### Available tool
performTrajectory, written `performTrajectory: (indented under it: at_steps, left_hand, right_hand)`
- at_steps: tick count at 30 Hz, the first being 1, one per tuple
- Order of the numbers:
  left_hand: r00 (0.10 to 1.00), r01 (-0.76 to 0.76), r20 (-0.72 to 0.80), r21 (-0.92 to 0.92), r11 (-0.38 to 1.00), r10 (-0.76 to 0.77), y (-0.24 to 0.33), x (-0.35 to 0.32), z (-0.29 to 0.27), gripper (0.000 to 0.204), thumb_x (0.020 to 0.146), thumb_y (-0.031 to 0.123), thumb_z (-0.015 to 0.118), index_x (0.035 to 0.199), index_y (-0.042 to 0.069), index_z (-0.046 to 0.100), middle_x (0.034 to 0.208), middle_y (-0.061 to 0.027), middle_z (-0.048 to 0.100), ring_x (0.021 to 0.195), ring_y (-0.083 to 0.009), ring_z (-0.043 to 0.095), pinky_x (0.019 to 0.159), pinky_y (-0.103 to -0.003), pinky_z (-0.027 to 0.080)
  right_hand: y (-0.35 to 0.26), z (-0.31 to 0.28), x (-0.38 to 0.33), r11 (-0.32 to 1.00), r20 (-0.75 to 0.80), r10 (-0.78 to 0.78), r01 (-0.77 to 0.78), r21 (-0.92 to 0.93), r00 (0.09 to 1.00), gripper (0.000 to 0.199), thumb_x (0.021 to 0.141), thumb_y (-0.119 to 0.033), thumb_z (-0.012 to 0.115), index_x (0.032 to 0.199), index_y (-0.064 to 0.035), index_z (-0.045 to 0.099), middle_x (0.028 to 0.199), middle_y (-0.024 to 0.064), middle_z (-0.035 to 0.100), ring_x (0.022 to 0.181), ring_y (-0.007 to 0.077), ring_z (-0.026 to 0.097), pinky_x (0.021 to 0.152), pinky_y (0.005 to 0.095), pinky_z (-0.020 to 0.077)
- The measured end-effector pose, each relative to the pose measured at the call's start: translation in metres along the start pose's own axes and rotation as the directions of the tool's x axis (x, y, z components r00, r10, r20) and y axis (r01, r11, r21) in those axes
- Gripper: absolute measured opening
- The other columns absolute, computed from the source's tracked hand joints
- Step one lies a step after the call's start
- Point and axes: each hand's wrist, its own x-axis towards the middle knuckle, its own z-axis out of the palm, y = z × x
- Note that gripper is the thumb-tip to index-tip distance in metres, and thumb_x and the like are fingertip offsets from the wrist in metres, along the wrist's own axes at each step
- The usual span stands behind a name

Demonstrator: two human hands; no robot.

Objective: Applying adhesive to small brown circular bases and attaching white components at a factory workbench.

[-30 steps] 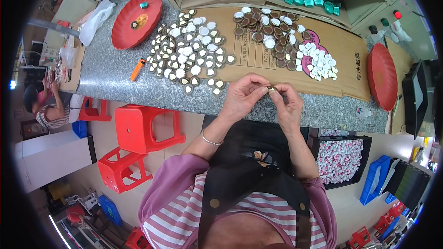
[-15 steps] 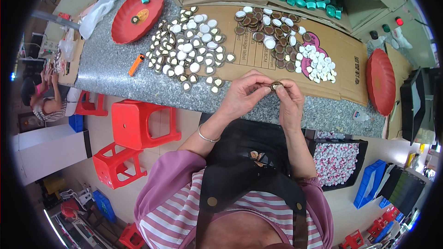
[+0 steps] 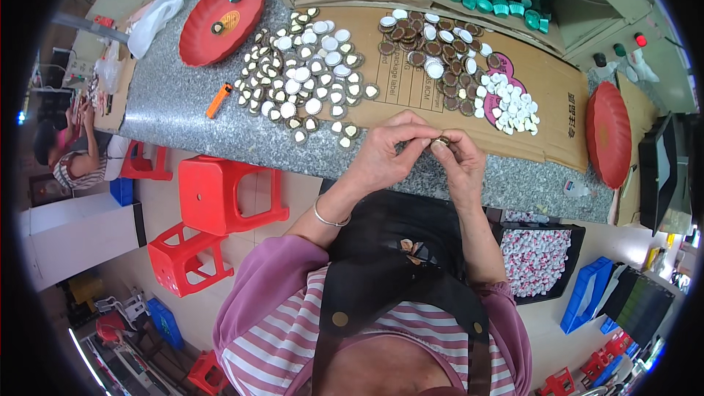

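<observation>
Over the counter's front edge my left hand [image 3: 387, 152] and my right hand [image 3: 462, 163] meet at the fingertips. Between them they pinch a small dark round disc [image 3: 440, 140], mostly covered by the fingers. A pale spot shows on it. Beyond my left hand spreads a pile of dark-rimmed discs with pale heart-like centres [image 3: 336, 97], mixed with white-faced ones. Farther right lies a heap of brown round discs [image 3: 434, 48], some turned white side up. Beside that heap are small loose white pieces [image 3: 515, 108], nearest to my right hand.
Flattened cardboard [image 3: 561, 84] covers part of the granite counter [image 3: 176, 106]. Red scalloped trays stand left [image 3: 246, 26] and right [image 3: 609, 136]. An orange lighter [image 3: 218, 100] lies at left. Green cups [image 3: 469, 0] fill the shelf behind. Red stools [image 3: 209, 194] stand below; another person works far left.
My left fingers have shifted slightly over the disc, and its face is now less visible. The whole view has moved a little; the piles look the same.
</observation>
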Motion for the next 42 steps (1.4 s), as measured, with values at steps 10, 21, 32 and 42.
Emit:
performTrajectory:
  at_steps: [10,21,32,42]
  left_hand:
    - [0.999,0.034,0.005,-0.097,0.995,-0.034,-0.004,0.0,-0.001,0.022,0.08,-0.007,0.056,0.098,0.002,0.064,0.087,-0.0036,0.057,0.081,-0.01,0.054,0.07,-0.021,0.045]
    - [0.999,0.047,0.016,-0.048,0.998,-0.046,-0.01,0.006,-0.006,0.018,0.079,-0.006,0.056,0.092,0.002,0.065,0.086,-0.0032,0.058,0.077,-0.0095,0.055,0.065,-0.021,0.045]
    - [0.995,0.06,-0.063,-0.289,0.956,-0.081,-0.024,-0.01,0.004,0.019,0.08,-0.004,0.058,0.096,0.002,0.064,0.086,-0.0036,0.057,0.078,-0.0102,0.055,0.066,-0.021,0.044]
    - [0.999,0.013,0.031,0.048,0.999,-0.015,-0.003,-0.013,-0.004,0.024,0.083,-0.006,0.054,0.102,0.002,0.064,0.089,-0.0044,0.057,0.079,-0.0107,0.055,0.067,-0.021,0.045]
  right_hand:
    - [0.002,0.001,0.001,0.998,-0.01,-0.056,0.056,-0.042,0.998,0.014,0.088,-0.009,0.056,0.096,0.0009,0.061,0.088,0.0013,0.06,0.08,0.0068,0.054,0.073,0.0207,0.0428]
    - [-0.006,0.001,0.006,1.0,-0.001,0.009,-0.009,-0.01,1.0,0.016,0.087,-0.009,0.057,0.101,-0.0003,0.059,0.087,0.0008,0.06,0.079,0.0059,0.055,0.074,0.0206,0.0446]
    - [0.001,0.002,0.001,0.98,0.043,0.077,-0.083,0.179,0.996,0.011,0.086,-0.007,0.057,0.095,-0.0016,0.057,0.088,0.0027,0.062,0.079,0.0083,0.058,0.074,0.0217,0.0474]
    - [-0.001,0.005,-0.004,0.998,0.052,0.014,-0.017,0.061,0.999,0.011,0.083,-0.003,0.06,0.093,-0.0006,0.056,0.085,0.0005,0.06,0.078,0.0064,0.056,0.072,0.0206,0.0467]
